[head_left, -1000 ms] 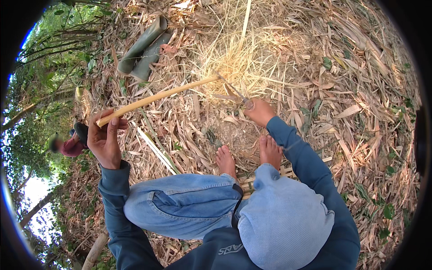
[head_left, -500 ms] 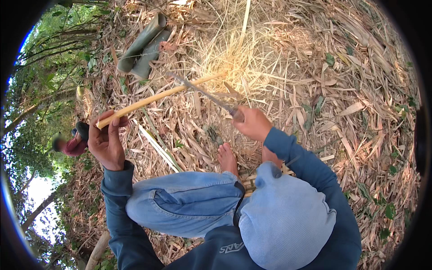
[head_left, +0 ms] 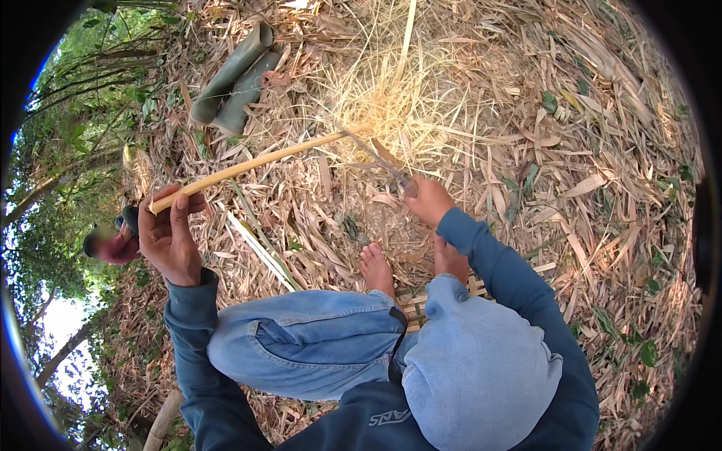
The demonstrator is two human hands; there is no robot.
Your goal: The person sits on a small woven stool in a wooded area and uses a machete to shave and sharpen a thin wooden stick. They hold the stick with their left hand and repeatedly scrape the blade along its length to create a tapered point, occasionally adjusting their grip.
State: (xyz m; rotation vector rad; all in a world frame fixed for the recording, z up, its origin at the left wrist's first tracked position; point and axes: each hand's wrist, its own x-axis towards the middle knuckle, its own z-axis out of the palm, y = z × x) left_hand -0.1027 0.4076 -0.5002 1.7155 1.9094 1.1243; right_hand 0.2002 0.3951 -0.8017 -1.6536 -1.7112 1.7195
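Note:
Pinched by its near end between thumb and fingers, a long pale bamboo strip [head_left: 256,161] slants from my left hand [head_left: 171,244] up toward the right. My right hand [head_left: 431,203] is wrapped around the handle of a knife [head_left: 370,153], whose thin blade points up and left. The blade crosses the strip close to its far end; whether its edge touches cannot be made out. Under that end lies a heap of fine yellow shavings [head_left: 410,113] on the ground.
Two green rubber boots [head_left: 239,83] lie at the upper left. Several split strips [head_left: 259,248] rest beside my left knee. Another person [head_left: 120,244] is low down at the far left, near bushes. A log [head_left: 163,422] lies at lower left. Dry leaves [head_left: 602,195] cover the ground.
The knife has slid right along the strip, from partway to near its far end, with my right hand moving slightly right. My left hand and the strip have shifted a little left.

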